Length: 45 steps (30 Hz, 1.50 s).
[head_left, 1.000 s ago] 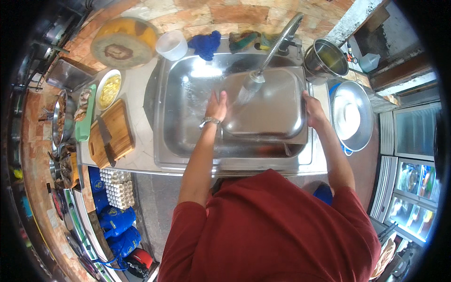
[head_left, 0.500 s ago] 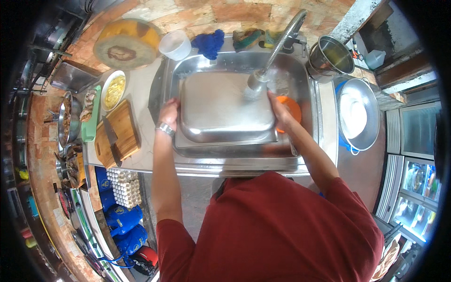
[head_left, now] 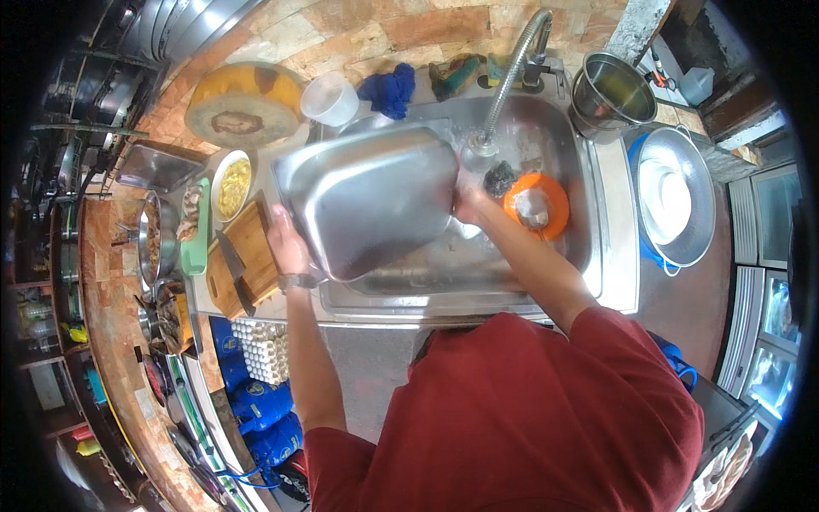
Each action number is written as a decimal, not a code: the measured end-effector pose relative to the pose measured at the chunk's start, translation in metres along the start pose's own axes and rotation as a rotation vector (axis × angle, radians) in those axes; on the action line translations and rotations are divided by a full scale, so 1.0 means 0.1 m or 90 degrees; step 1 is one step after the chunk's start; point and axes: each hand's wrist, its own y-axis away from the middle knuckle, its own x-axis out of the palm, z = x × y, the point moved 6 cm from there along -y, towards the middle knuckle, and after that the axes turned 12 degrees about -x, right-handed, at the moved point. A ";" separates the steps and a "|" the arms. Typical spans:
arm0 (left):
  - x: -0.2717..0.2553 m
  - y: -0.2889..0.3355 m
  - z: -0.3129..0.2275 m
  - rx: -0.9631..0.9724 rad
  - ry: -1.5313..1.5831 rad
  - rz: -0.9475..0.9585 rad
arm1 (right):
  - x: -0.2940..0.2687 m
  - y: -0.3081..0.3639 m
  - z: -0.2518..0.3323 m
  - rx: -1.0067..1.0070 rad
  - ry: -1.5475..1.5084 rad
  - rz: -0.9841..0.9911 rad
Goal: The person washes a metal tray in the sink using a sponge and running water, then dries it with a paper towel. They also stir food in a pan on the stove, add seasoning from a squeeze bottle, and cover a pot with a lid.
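Observation:
Between my two hands is a rectangular stainless steel food pan (head_left: pixel 375 200), bottom side up and tilted, over the left part of the sink (head_left: pixel 559 128). My left hand (head_left: pixel 288 243) grips its left edge, and my right hand (head_left: pixel 471 194) holds its right edge, with some fingers hidden at the rim. Close to my right hand hangs the spray head (head_left: pixel 482 145) of a flexible faucet hose. An orange bowl (head_left: pixel 556 213) with a small strainer-like item in it sits in the basin. Beside that lies a dark scouring pad (head_left: pixel 500 177).
On the left counter are a knife (head_left: pixel 230 256) on a wooden cutting board (head_left: pixel 254 229), a bowl of yellow food (head_left: pixel 232 189) and a green tray (head_left: pixel 198 243). Behind the sink stand a white tub (head_left: pixel 331 98) and blue cloth (head_left: pixel 388 90). Metal pots (head_left: pixel 610 94) stand at right.
The pan has moved left and tilted, out from under the spray head. Both hands went with it. The orange bowl and scouring pad in the basin are now uncovered.

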 end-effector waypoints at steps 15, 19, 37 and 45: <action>-0.26 0.03 -0.12 -0.185 -0.119 0.046 | -0.26 0.58 0.96 -0.515 -0.069 -0.079; 0.25 0.22 0.13 -0.309 0.051 0.142 | 0.45 0.89 1.72 -0.591 0.410 0.044; 2.22 0.63 -0.43 -0.326 0.447 0.224 | 0.62 1.61 2.30 -0.661 0.683 0.040; 1.52 0.44 -0.07 -0.415 0.425 0.227 | -0.13 1.31 1.78 -0.637 0.612 -0.032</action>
